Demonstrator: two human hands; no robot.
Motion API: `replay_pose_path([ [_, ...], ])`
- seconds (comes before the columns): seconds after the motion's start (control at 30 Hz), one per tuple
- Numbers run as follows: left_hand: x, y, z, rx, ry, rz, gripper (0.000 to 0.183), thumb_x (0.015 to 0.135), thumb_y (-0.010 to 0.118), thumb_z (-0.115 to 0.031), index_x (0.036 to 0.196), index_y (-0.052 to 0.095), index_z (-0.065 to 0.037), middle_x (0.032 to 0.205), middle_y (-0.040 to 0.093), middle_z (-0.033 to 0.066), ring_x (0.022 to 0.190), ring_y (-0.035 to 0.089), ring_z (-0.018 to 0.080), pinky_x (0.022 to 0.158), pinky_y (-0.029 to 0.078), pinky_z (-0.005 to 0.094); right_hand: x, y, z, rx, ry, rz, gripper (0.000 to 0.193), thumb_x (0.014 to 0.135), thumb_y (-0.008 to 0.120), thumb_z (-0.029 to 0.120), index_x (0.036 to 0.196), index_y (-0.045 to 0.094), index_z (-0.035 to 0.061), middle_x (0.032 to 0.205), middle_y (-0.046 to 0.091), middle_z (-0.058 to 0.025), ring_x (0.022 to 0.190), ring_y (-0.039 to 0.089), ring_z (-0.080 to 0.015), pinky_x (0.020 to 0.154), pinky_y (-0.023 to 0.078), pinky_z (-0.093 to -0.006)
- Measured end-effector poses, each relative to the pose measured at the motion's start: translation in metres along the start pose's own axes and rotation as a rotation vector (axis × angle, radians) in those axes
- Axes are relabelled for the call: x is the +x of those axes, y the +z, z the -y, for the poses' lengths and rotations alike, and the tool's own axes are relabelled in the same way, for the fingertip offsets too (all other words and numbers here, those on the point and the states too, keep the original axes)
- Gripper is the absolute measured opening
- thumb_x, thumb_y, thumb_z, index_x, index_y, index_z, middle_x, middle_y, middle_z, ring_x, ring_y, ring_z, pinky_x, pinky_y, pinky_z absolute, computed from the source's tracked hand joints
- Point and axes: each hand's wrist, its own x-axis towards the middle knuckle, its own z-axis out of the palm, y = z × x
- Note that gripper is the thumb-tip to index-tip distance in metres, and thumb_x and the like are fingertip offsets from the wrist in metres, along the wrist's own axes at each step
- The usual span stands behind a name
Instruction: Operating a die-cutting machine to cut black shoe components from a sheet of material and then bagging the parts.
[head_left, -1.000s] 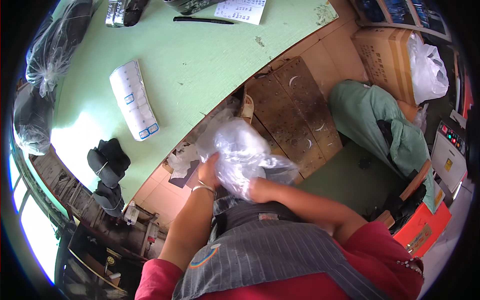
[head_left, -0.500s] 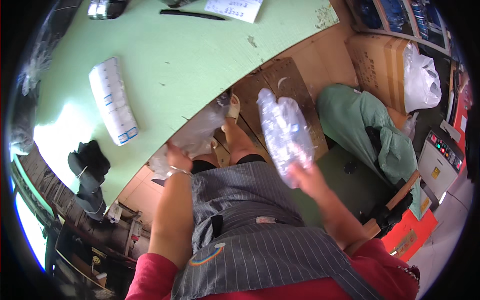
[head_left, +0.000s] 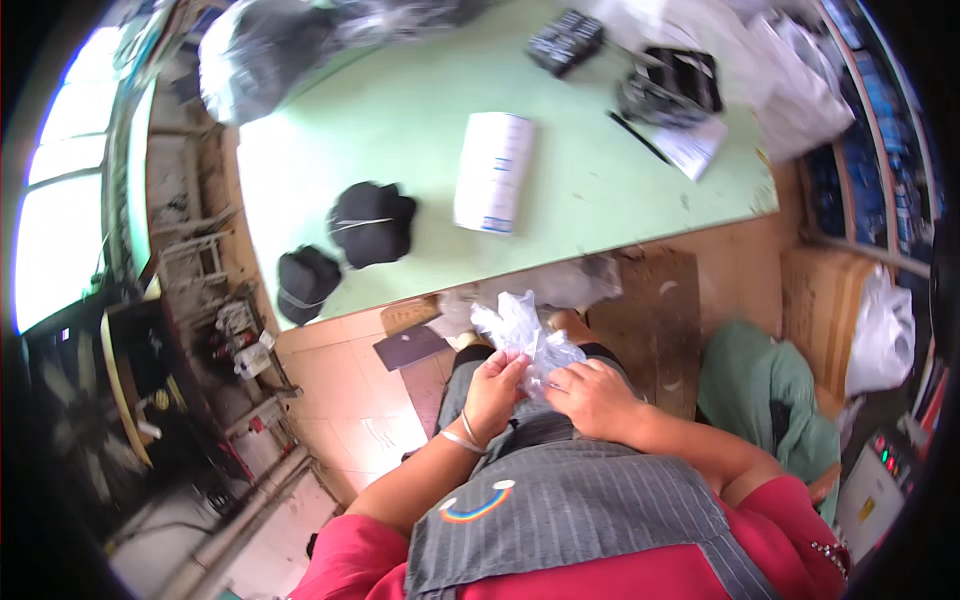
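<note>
A crumpled clear plastic bag is bunched between my hands, above my lap and in front of the table edge. My left hand pinches it from the left with thumb and fingertips. On its other side, my right hand has its fingers closed on the plastic. Whether anything sits inside the bag I cannot tell. More clear plastic lies or hangs just under the edge of the green table.
On the table are a white sheet stack or roll, two tied black bundles, a dark box-like pack, a black pen and a paper slip. A green sack and cardboard box stand at right.
My right hand has brought the plastic bag leftward to my lap, and my left hand has come from the table edge to grip it. The view has swung left.
</note>
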Motion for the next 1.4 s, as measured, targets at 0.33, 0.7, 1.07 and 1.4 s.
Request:
replay_pose_path([
  [0.33, -0.107, -0.174, -0.046, -0.048, 0.688, 0.186, 0.018, 0.089, 0.049, -0.002, 0.104, 0.059, -0.002, 0.106, 0.061, 0.0062, 0.099, 0.057, 0.0204, 0.089, 0.042, 0.0315, 0.132, 0.025, 0.079, 1.218, 0.618, 0.127, 0.056, 0.085, 0.055, 0.049, 0.119, 0.054, 0.0047, 0.114, 0.054, -0.0091, 0.101, 0.05, -0.02, 0.076, 0.046, -0.0294],
  [0.7, -0.168, -0.34, -0.046, -0.965, 0.659, 0.024, 0.02, 0.095, 0.043, -0.021, 0.108, 0.052, -0.009, 0.097, 0.06, 0.0071, 0.088, 0.059, 0.022, 0.083, 0.049, 0.0477, 0.279, 0.103, 0.209, 1.32, 0.346, 0.12, 0.033, 0.087, 0.059, 0.023, 0.113, 0.052, 0.0055, 0.101, 0.055, -0.0055, 0.087, 0.054, -0.0131, 0.075, 0.046, -0.0271],
  [1.07, -0.152, -0.387, -0.071, -1.381, 0.652, 0.168, 0.03, 0.096, 0.04, -0.02, 0.118, 0.048, -0.002, 0.113, 0.057, 0.011, 0.107, 0.053, 0.0237, 0.097, 0.04, 0.0415, 0.289, 0.201, 0.257, 0.537, -0.5, 0.296, 0.051, 0.08, 0.065, 0.03, 0.122, 0.049, 0.0059, 0.125, 0.046, -0.0208, 0.116, 0.047, -0.0289, 0.095, 0.039, -0.04],
  [1.4, -0.168, -0.366, -0.057, 0.239, 0.996, -0.677, 0.057, 0.082, 0.063, -0.019, 0.13, 0.036, -0.006, 0.118, 0.047, 0.011, 0.102, 0.048, 0.0163, 0.091, 0.038, 0.0315, 0.347, 0.178, 0.271, 1.192, 0.465, 0.154, 0.023, 0.092, 0.052, 0.027, 0.089, 0.056, 0.0041, 0.068, 0.053, 0.0023, 0.059, 0.047, -0.0039, 0.05, 0.039, -0.0226],
])
